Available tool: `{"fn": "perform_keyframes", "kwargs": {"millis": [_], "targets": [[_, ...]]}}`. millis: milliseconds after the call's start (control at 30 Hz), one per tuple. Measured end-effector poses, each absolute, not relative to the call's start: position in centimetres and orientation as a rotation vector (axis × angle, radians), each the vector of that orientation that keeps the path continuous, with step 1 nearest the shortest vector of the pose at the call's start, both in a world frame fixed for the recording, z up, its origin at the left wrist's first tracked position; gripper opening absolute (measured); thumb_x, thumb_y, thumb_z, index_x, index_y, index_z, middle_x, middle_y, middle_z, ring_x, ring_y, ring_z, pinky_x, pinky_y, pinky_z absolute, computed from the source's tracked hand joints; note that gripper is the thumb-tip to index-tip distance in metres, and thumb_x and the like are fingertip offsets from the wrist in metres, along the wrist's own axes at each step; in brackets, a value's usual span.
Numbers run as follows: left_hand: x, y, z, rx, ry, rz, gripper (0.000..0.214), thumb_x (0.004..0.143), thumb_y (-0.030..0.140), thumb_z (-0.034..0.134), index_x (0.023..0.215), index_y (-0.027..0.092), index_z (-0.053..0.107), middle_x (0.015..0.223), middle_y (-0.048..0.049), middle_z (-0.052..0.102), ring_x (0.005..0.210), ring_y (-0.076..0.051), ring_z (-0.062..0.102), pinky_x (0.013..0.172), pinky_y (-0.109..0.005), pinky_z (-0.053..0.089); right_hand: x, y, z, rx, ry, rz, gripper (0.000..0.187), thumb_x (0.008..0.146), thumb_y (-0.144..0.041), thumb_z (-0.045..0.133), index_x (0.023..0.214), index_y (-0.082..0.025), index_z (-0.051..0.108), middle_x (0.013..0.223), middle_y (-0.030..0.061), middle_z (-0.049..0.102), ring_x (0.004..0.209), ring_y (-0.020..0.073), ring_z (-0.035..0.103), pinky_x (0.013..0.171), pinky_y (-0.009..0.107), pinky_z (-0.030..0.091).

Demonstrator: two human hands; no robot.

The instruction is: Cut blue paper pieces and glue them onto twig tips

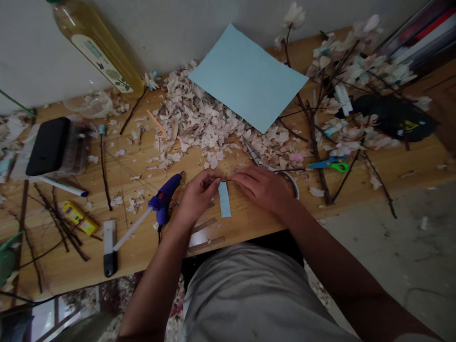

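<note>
Close to the table's [137, 237] front edge, both hands meet over a narrow light-blue paper strip [224, 202], which hangs down toward the person from the fingertips. Thumb and forefinger of the left hand [198, 195] pinch the strip's top end, where a thin dark stem [229, 180] crosses it. The right hand [264, 187] lies palm down, its fingers stretched together to the stem's other side (whether they grip it or only touch it, I cannot tell).

Beside the left forearm lies a blue glue gun [164, 199] with a pale stick out of its back. Metal scissors [253, 153] sit partly under the right hand, and small blue-and-green scissors [322, 164] lie farther right, near a flowering branch [313, 152]. Beyond the hands spreads a heap of dry petals [199, 116], partly covered by a large light-blue sheet [249, 78].
</note>
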State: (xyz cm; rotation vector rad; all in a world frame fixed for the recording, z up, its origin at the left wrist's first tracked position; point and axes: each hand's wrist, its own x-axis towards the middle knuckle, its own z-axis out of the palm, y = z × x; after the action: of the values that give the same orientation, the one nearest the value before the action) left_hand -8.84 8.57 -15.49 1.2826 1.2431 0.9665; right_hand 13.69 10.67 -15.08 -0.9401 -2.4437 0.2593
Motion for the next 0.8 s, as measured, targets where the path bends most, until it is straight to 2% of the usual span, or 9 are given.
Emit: {"fn": "perform_keyframes", "kwargs": {"millis": [367, 800], "targets": [[-8.91, 8.52, -15.98, 1.276, 1.182, 1.020, 0.020, 0.089, 0.038, 0.073, 0.098, 0.021, 0.069, 0.089, -0.0020, 0.069, 0.081, -0.014, 0.064, 0.076, -0.026, 0.052, 13.63, 10.71, -15.05, -0.892, -2.441, 0.142, 0.016, 0.101, -0.012, 0.060, 0.113, -0.014, 0.070, 0.107, 0.0088, 0.074, 0.101, 0.0253, 0.067, 0.092, 0.038, 0.058], [-8.96, 8.50, -16.09, 1.284, 1.218, 1.028, 0.022, 0.086, 0.038, 0.075, 0.097, 0.020, 0.069, 0.094, -0.0040, 0.072, 0.088, -0.017, 0.067, 0.084, -0.031, 0.055, 13.73, 10.72, -15.33, -0.868, -2.441, 0.143, 0.016, 0.100, -0.011, 0.061, 0.114, -0.014, 0.069, 0.106, 0.0095, 0.072, 0.098, 0.0256, 0.066, 0.088, 0.039, 0.058]]}}
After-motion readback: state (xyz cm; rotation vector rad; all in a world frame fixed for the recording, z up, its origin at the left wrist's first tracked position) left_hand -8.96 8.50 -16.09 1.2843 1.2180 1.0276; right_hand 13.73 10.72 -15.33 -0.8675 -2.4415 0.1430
